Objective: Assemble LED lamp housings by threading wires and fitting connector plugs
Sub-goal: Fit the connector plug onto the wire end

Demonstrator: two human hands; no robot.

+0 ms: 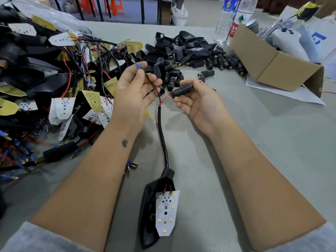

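The lamp housing [149, 211] lay on the table [254, 160] between my forearms, its white LED board [166, 213] tilted against it. My left hand [131, 95] pinched the black wire [152, 82] (blue-tipped), while my right hand [198, 104] gripped a connector plug [181, 90] with the red wire [164, 100] entering it.

The left hand [133, 88] is pinching a black wire [151, 82] with a blue terminal [138, 65]; the right hand [197, 101] is gripping a black connector plug [181, 89] on the red wire [164, 100], above the lamp housing [151, 211] lying on the worktop [254, 124].
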